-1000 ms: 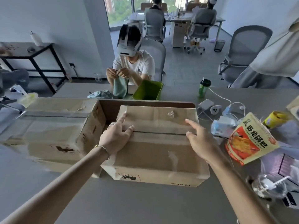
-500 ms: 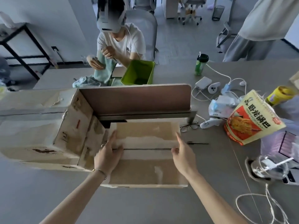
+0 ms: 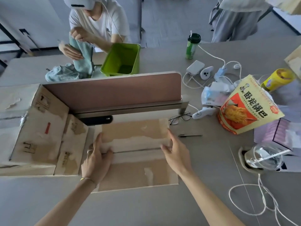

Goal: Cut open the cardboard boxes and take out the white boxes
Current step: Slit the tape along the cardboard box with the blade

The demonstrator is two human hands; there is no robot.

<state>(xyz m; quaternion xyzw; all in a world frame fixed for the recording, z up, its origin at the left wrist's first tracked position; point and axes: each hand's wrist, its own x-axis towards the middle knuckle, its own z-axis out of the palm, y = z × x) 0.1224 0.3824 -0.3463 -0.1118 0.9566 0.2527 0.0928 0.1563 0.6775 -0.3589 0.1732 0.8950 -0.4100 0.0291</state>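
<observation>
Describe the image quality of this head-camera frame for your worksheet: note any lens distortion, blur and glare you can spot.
Head view: wide-angle bending curves the table edges and the pink divider; detail is soft throughout, smeared on the large cardboard box; tape on the small cardboard box between the left hand and right hand shows pale sheen; daylight is even, shadows faint.

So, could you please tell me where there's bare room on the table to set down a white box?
Bare table lies in front of the cardboard box, between the forearms, and right of it up to the pen. Further right is crowded: snack bag, cables.
</observation>
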